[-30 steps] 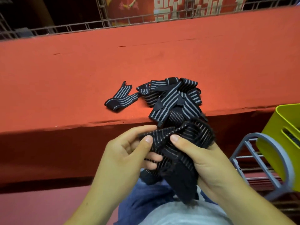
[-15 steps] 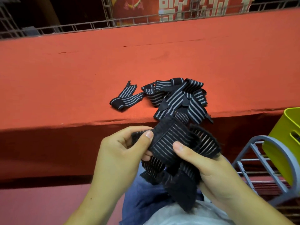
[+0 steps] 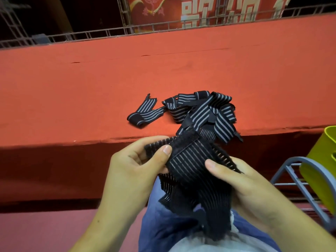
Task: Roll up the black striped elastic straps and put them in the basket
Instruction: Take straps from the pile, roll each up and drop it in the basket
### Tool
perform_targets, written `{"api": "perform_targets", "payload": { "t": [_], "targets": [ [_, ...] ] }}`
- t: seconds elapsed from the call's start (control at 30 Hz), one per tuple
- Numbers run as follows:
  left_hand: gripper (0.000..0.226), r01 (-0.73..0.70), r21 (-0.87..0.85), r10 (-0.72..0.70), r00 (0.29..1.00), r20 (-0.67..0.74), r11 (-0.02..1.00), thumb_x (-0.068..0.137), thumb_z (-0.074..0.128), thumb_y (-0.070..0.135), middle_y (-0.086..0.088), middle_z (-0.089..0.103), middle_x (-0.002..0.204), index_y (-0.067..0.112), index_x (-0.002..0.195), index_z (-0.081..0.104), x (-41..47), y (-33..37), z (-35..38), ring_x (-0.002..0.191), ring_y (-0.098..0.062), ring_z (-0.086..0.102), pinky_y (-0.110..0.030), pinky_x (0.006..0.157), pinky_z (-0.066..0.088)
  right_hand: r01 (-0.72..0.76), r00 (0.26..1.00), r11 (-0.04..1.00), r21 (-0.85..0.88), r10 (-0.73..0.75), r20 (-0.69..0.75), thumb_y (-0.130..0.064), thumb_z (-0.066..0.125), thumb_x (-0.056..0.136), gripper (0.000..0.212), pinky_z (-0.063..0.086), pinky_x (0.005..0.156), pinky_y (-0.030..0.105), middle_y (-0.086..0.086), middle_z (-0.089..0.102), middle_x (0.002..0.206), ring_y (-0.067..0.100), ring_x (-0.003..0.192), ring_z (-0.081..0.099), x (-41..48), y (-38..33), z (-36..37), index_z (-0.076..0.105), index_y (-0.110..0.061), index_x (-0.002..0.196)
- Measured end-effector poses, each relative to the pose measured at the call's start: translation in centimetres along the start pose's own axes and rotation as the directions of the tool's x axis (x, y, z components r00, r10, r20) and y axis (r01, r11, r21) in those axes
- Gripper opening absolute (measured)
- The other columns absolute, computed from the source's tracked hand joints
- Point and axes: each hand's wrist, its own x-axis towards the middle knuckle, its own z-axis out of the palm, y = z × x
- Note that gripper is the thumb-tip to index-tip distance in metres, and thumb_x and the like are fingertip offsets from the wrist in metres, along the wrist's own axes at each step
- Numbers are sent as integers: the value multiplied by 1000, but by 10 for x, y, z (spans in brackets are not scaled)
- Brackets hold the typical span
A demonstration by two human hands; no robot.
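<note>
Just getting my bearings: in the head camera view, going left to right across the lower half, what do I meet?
left hand → striped strap pinched by both hands → right hand → blue-grey wire rack → green basket

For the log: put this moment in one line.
step: rolling | left hand: pinches strap | right hand: grips strap | pile: on red ledge | basket: at right
</note>
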Motion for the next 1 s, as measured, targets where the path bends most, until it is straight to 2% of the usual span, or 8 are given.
{"api": "perform_targets", "payload": {
  "t": [0.1, 0.23, 0.43, 0.6, 0.73, 0.83, 0.9, 1.0],
  "targets": [
    [17, 9, -44, -7, 999, 34, 999, 87, 74, 15, -2, 81, 94, 20, 101, 80, 0, 2, 2, 87, -19, 77, -30, 75, 63, 61, 987, 996, -63, -70, -142, -34, 76, 93, 21, 61, 83, 42, 17, 79, 105, 31, 97, 76, 1, -4, 5, 82, -15, 99],
    [18, 18, -70, -17, 1000, 23, 997, 91, 71, 8, -5, 80, 89, 22, 97, 81, 0, 2, 2, 81, -17, 77, -23, 73, 60, 150, 946, 986, -73, -164, -278, -40, 69, 81, 20, 59, 60, 33, 10, 77, 85, 24, 74, 74, -1, -20, -3, 80, -23, 83],
    [30, 36, -128, -32, 999, 33, 991, 98, 62, 3, 4, 72, 69, 28, 110, 75, 1, 4, 4, 84, -21, 79, -22, 74, 61, 145, 941, 988, 60, -119, -318, -33, 69, 84, 17, 61, 55, 37, 13, 77, 85, 28, 71, 76, -4, -28, -3, 82, -23, 82],
    [39, 61, -191, -59, 998, 16, 980, 102, 55, 1, -23, 74, 93, 33, 98, 78, 1, 5, 6, 89, -26, 79, -24, 76, 61, 113, 962, 978, 177, -63, -267, -34, 69, 80, 27, 64, 67, 45, 20, 78, 100, 37, 83, 76, -4, -26, -3, 83, -16, 95],
    [29, 89, -228, -78, 995, 61, 970, 104, 53, 4, -14, 78, 90, 26, 114, 69, 2, 7, 7, 90, -24, 78, -27, 79, 63, 147, 965, 969, -196, -185, -187, -26, 66, 84, 17, 55, 69, 36, 2, 77, 82, 16, 73, 73, -9, -39, -6, 82, -26, 81],
    [24, 62, -248, -38, 994, 98, 967, 98, 63, 12, -8, 79, 92, 26, 117, 67, 1, 11, 9, 94, -23, 78, -25, 81, 61, 224, 959, 719, -657, -281, 20, -19, 49, 105, 29, 51, 75, 33, -1, 75, 85, 15, 79, 70, -7, -51, -9, 76, -22, 96],
    [34, 19, -183, 6, 991, 133, 983, 86, 78, 20, -2, 79, 97, 34, 116, 69, 0, 13, 10, 97, -19, 77, -21, 83, 58, 236, 955, 629, -741, -292, 56, -28, 48, 104, 27, 51, 74, 38, 3, 72, 85, 21, 80, 67, -3, -53, -10, 71, -17, 93],
    [45, -28, -80, 41, 986, 162, 996, 78, 83, 14, 6, 78, 105, 37, 115, 71, 1, 11, 9, 99, -12, 75, -16, 84, 55, 264, 948, 647, -716, -309, 70, -25, 50, 103, 30, 46, 65, 21, 1, 70, 80, 14, 73, 65, 0, -54, -5, 68, -17, 82]
  ]
}}
